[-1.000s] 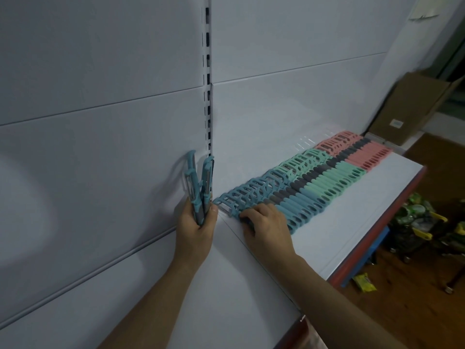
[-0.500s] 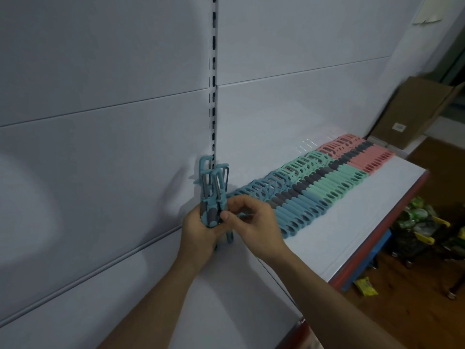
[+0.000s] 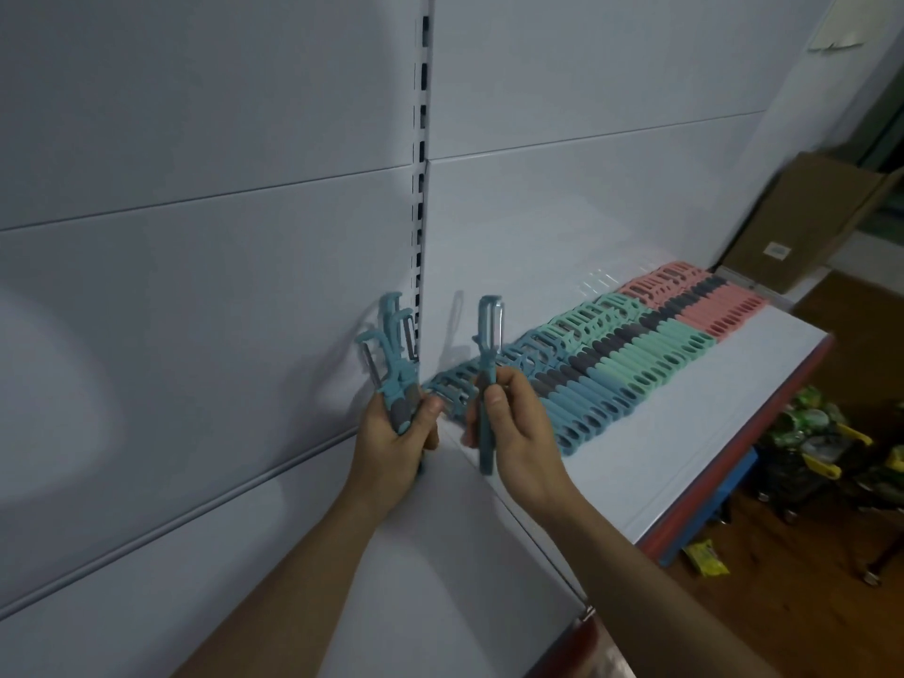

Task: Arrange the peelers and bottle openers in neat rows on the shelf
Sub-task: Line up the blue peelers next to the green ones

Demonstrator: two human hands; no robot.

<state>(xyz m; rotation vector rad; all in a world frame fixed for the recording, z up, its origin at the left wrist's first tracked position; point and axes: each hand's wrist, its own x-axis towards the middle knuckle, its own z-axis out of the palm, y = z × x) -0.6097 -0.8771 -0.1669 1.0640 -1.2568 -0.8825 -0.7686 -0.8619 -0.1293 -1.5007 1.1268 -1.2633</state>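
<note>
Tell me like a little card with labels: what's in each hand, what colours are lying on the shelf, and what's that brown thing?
Left hand: grips a bunch of blue peelers, heads up
Right hand: holds one blue peeler upright
Shelf: white top, red front edge
Row on shelf: blue tools nearest, then green tools, pink tools farthest
Brown thing: cardboard box past the shelf's far end
</note>
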